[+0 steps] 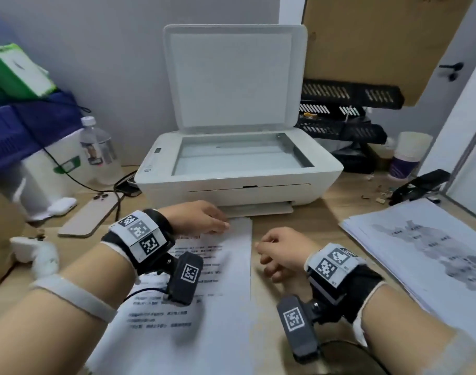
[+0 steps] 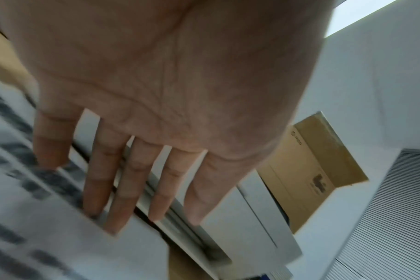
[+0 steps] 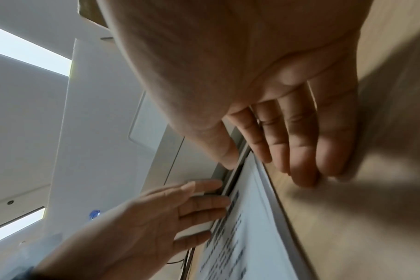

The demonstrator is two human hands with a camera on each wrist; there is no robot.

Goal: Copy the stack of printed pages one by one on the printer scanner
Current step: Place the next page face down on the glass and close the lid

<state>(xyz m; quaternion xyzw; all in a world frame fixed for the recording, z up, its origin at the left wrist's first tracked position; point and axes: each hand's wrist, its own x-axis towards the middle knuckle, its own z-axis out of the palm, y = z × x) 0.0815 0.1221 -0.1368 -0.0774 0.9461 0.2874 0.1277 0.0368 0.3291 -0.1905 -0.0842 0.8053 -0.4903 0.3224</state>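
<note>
A white printer (image 1: 239, 185) stands at the back of the desk with its lid (image 1: 231, 77) raised and the scanner glass (image 1: 242, 155) bare. In front of it lies a stack of printed text pages (image 1: 204, 320). My left hand (image 1: 201, 220) rests flat on the far end of the top page, fingers straight (image 2: 132, 170), near the printer's output tray. My right hand (image 1: 280, 253) sits on the desk just right of the stack's edge, fingers relaxed (image 3: 288, 142) and holding nothing. The right wrist view also shows the left hand (image 3: 168, 208) at the page (image 3: 247, 227).
A second pile of sheets (image 1: 420, 247) with a grey picture lies at the right. A phone (image 1: 88, 217), an earbud case and a water bottle (image 1: 98, 150) sit left of the printer. Black letter trays (image 1: 347, 109) and a cup (image 1: 407, 155) stand at the back right.
</note>
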